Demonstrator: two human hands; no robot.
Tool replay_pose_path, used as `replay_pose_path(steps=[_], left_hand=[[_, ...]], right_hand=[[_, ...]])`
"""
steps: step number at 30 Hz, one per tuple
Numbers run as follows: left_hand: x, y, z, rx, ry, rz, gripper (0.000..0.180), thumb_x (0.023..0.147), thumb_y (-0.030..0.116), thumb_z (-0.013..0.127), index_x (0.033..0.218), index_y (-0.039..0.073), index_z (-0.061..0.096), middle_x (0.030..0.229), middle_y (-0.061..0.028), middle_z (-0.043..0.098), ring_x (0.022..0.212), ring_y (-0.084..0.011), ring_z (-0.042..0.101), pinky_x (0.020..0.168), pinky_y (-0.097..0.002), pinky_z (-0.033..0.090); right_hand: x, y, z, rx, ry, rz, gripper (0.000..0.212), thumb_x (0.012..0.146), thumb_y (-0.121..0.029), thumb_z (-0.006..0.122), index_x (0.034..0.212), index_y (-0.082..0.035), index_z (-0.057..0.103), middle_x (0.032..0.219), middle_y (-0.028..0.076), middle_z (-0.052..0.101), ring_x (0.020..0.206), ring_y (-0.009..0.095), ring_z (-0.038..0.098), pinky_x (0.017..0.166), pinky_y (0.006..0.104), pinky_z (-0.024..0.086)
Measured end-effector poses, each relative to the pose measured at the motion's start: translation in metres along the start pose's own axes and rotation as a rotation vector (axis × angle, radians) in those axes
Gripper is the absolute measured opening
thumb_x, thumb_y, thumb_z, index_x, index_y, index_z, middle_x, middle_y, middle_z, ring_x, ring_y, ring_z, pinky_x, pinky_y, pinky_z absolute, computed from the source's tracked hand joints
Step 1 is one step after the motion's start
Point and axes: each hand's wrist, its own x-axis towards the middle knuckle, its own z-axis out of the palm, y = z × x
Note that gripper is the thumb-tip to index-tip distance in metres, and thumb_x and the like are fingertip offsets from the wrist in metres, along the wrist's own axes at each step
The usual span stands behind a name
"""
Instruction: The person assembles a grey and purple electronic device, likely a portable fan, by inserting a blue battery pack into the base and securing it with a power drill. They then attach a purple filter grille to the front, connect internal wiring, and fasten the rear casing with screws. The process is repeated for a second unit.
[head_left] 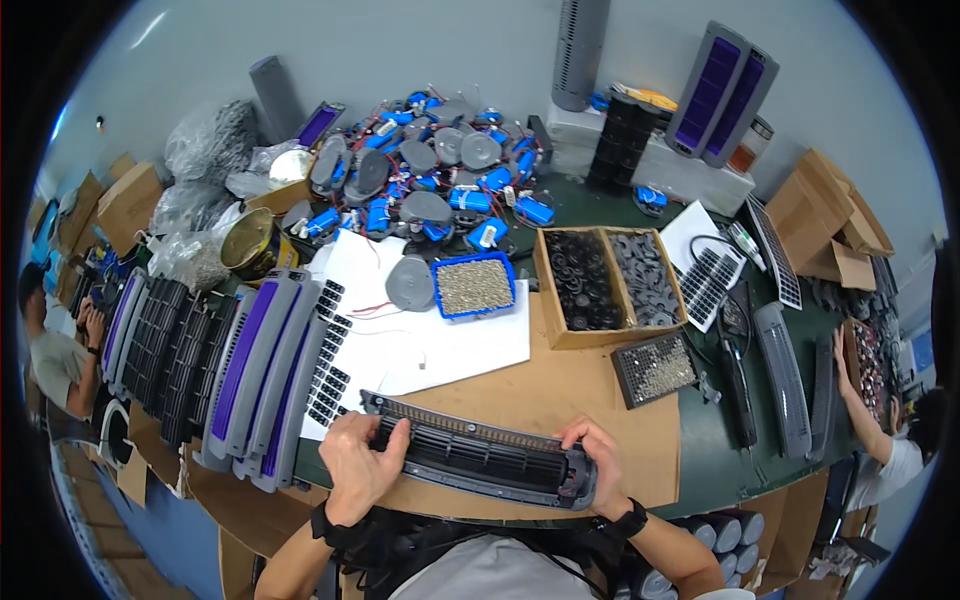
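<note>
Between both hands I hold a long dark grey plastic housing [470,452] with a black ribbed, slatted part along its inside. My left hand [362,468] is closed round its left end, thumb over the near side. Round the right end my right hand [600,465] is closed, fingers on the far edge. The housing lies over a brown cardboard sheet [640,440] near the front of the table. Beyond it are white sheets [480,345] and a blue tray [437,290] of small metal screws. Left of my left hand stand grey and purple panels [262,370].
A divided cardboard box [545,300] of small black and grey parts stands ahead right, beside a black tray [628,385] of small metal pieces. A power screwdriver [738,390] lies farther right. Blue-wrapped battery packs and grey discs [430,165] pile up behind. Co-workers sit at both sides.
</note>
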Motion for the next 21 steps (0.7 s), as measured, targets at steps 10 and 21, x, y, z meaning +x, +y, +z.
replay_pose_path(steps=[10, 21], left_hand=[[0.020, 0.010, -0.013, -0.269, -0.314, 0.001, 0.027, 0.084, 0.026, 0.072, 0.076, 0.000, 0.073, 0.061, -0.0145, 0.065, 0.052, -0.0290, 0.064, 0.049, -0.0352, 0.048], [0.088, -0.061, -0.018, 0.171, -0.180, 0.001, 0.018, 0.076, 0.017, 0.075, 0.088, 0.004, 0.075, 0.076, -0.0148, 0.071, 0.071, -0.0331, 0.069, 0.064, -0.0415, 0.055]], right_hand=[[0.012, -0.076, -0.060, -0.830, 0.077, -0.043, 0.005, 0.081, -0.001, 0.069, 0.083, 0.002, 0.065, 0.080, 0.010, 0.065, 0.076, 0.024, 0.065, 0.071, 0.0329, 0.051], [0.020, -0.138, 0.015, -1.153, -0.403, -0.254, 0.015, 0.077, -0.012, 0.075, 0.087, -0.003, 0.069, 0.082, 0.012, 0.067, 0.076, 0.032, 0.065, 0.069, 0.0380, 0.050]])
